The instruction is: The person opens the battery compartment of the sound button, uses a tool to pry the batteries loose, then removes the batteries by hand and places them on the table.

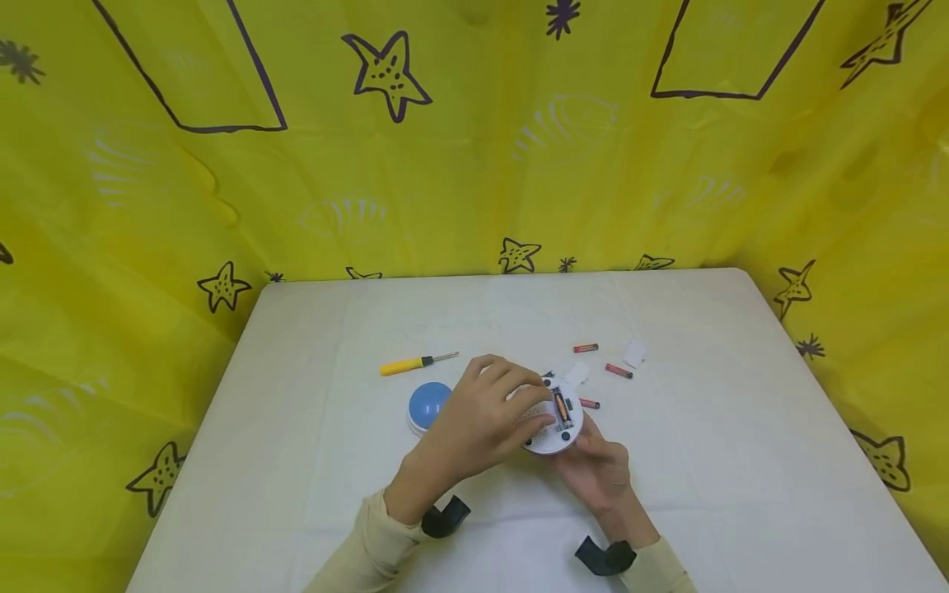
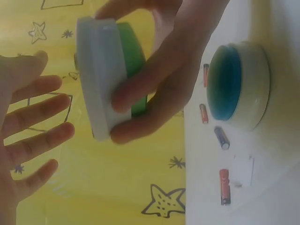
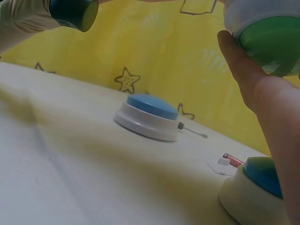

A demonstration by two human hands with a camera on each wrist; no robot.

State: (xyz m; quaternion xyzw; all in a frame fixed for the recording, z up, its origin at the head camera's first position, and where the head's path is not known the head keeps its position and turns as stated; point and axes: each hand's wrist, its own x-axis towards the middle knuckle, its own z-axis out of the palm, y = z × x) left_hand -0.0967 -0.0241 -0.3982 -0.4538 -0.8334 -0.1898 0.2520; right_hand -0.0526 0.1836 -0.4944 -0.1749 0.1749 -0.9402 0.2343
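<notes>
My right hand (image 1: 599, 471) grips a round white push-button light or buzzer (image 1: 550, 445) by its side, underside up. Its green dome (image 2: 132, 49) faces downward, with the right fingers around it in the left wrist view. A battery (image 1: 562, 408) lies in the open compartment on its underside. Over that underside hovers my left hand (image 1: 485, 405), its fingers extended and spread, apart from the casing in the left wrist view. Just left of the left hand stands a similar blue-domed button (image 1: 428, 403); a second blue-domed one (image 3: 255, 194) sits below the right hand, hidden in the head view.
A yellow-handled screwdriver (image 1: 404, 366) lies behind the blue button. Several loose red batteries (image 1: 619, 371) lie beyond the hands, along with small white pieces (image 1: 634, 354). A yellow patterned curtain (image 1: 474, 165) hangs around the white table (image 1: 704, 511).
</notes>
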